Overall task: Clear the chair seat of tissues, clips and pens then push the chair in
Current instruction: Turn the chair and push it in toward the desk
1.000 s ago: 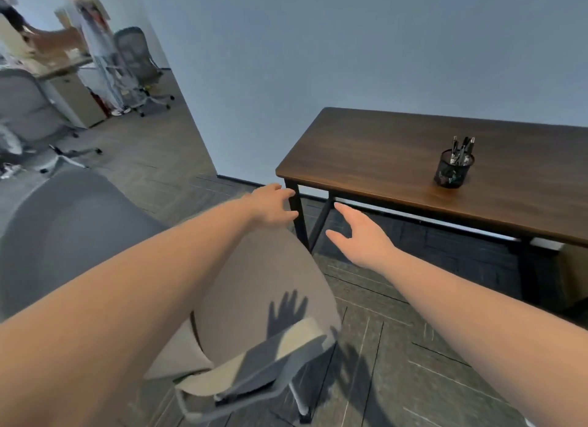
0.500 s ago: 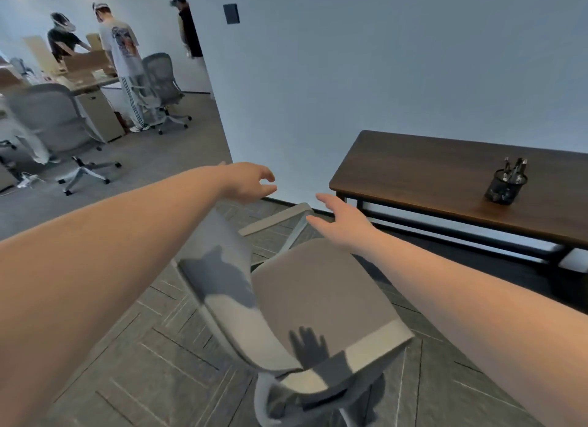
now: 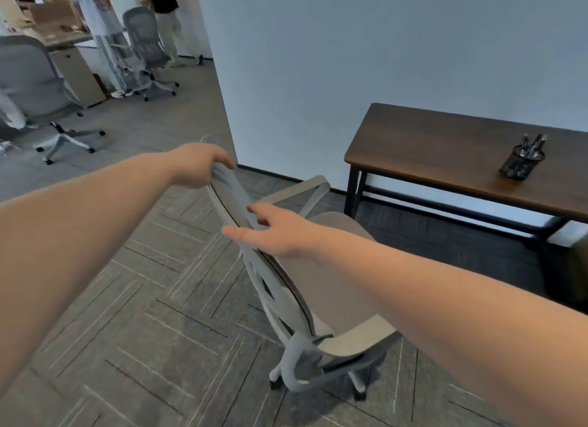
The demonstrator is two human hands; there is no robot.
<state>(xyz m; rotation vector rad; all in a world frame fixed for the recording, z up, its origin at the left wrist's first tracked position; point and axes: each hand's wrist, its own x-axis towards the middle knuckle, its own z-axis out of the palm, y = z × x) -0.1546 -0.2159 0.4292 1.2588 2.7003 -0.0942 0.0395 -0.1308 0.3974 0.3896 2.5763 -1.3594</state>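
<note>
A grey office chair stands on the carpet, left of the dark wooden table, with its backrest edge-on to me. The part of the seat that shows is bare. My left hand is closed over the top of the backrest. My right hand holds the backrest's edge lower down, thumb on the near side and fingers curled over the far side. A black mesh pen holder with several pens stands on the table.
A white wall corner rises just behind the chair. Past it, at the back left, are other grey office chairs, a desk with boxes and standing people. Grey patterned carpet lies around the chair.
The chair has swung round so its backrest now faces me edge-on. Both hands have moved onto the backrest and closed on it; before, they hovered open above the chair.
</note>
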